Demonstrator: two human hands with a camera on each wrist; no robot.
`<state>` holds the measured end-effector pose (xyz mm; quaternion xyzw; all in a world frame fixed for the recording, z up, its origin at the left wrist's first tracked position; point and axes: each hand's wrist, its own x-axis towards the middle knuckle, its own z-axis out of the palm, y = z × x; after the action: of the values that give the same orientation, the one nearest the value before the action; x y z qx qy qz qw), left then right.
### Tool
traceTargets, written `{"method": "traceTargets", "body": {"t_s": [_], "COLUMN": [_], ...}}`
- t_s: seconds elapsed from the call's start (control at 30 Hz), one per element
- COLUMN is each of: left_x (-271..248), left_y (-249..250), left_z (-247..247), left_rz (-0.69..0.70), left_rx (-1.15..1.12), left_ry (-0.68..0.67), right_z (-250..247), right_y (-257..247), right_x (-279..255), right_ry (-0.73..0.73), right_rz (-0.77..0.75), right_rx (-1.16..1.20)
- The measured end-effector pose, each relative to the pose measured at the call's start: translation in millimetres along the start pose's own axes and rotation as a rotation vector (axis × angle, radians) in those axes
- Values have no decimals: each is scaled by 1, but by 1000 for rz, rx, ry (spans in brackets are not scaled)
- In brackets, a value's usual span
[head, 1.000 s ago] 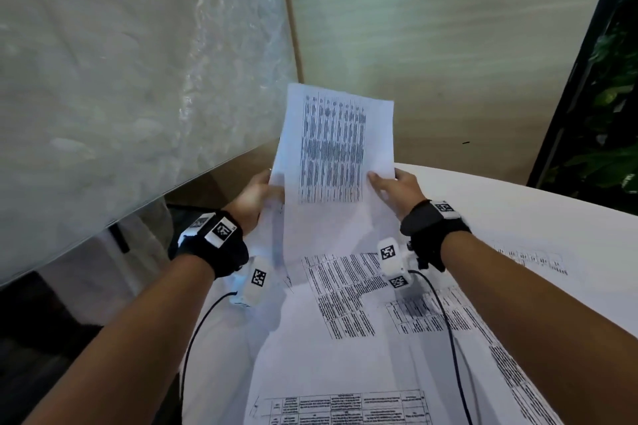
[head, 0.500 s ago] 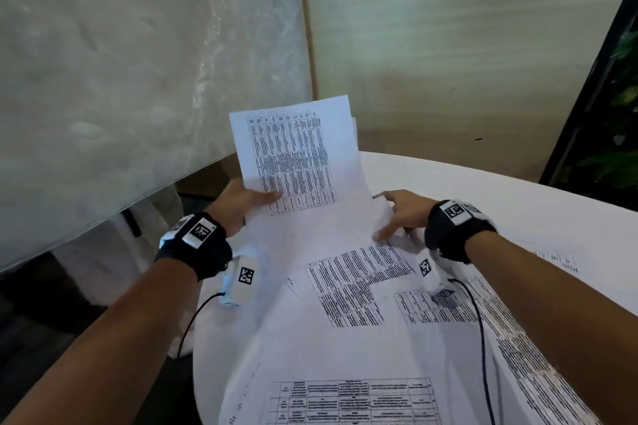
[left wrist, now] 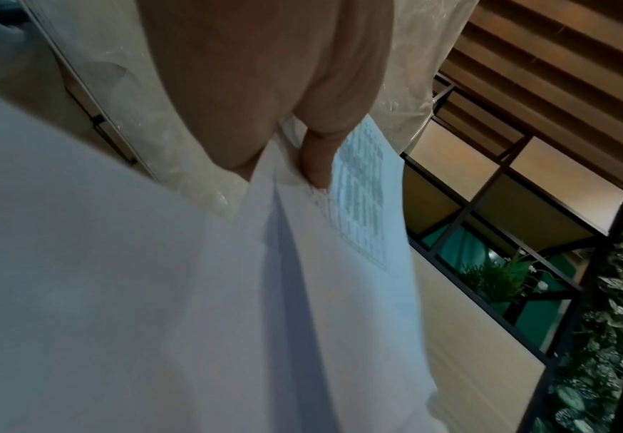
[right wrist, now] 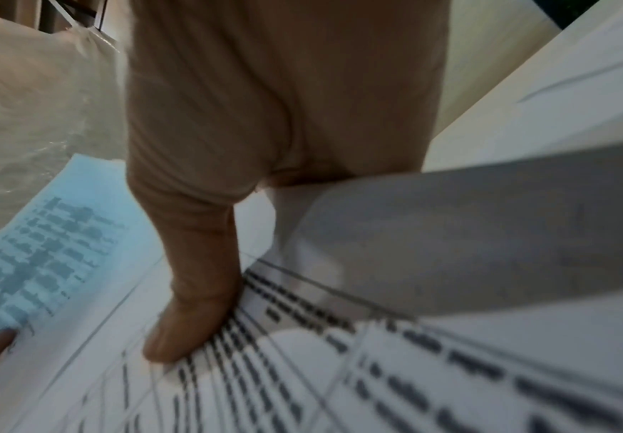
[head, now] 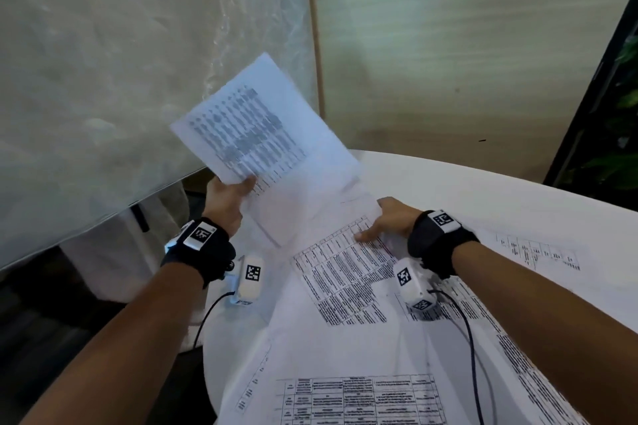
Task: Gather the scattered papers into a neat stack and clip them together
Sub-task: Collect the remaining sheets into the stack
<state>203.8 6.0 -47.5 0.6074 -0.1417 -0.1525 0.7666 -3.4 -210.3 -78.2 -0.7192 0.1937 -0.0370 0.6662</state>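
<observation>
My left hand (head: 229, 195) holds a small stack of printed papers (head: 255, 138) up off the table, tilted to the left, thumb on the front of the stack (left wrist: 361, 187). My right hand (head: 386, 221) grips the far edge of another printed sheet (head: 345, 279) lying on the white table (head: 483, 190); its thumb (right wrist: 191, 293) presses on top of the sheet (right wrist: 339, 380) and the fingers go under it. More printed sheets (head: 355, 397) lie scattered near me. No clip is in view.
A plastic-wrapped panel (head: 103, 79) stands close on the left, and a beige wall (head: 448, 45) behind the table. Dark shelving with plants (head: 614, 114) is at the right. Cables run from the wrist cameras across the papers.
My right hand let go of the raised stack and dropped to a sheet on the table, taking hold of its edge. My left hand swung the stack left and tilted it.
</observation>
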Motion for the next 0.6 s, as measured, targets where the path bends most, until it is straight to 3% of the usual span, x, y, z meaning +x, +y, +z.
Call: {"method": "traceTargets", "body": {"t_s": [0.1, 0.17, 0.33, 0.43, 0.6], "left_x": [4, 8, 9, 6, -10], "left_y": [4, 4, 1, 4, 17], "left_z": [-19, -37, -73, -72, -34], "left_rz": [54, 57, 67, 56, 124], "left_rx": [41, 112, 240, 199, 175], "left_ry": [182, 283, 311, 225, -66], "right_z": [-20, -37, -64, -71, -48], "right_y": [-8, -12, -28, -34, -55], "right_x": [1, 0, -16, -9, 18], "right_ry": [109, 204, 361, 471, 595], "right_rz": [-78, -147, -274, -320, -353], "right_rx": [-224, -204, -43, -14, -16]}}
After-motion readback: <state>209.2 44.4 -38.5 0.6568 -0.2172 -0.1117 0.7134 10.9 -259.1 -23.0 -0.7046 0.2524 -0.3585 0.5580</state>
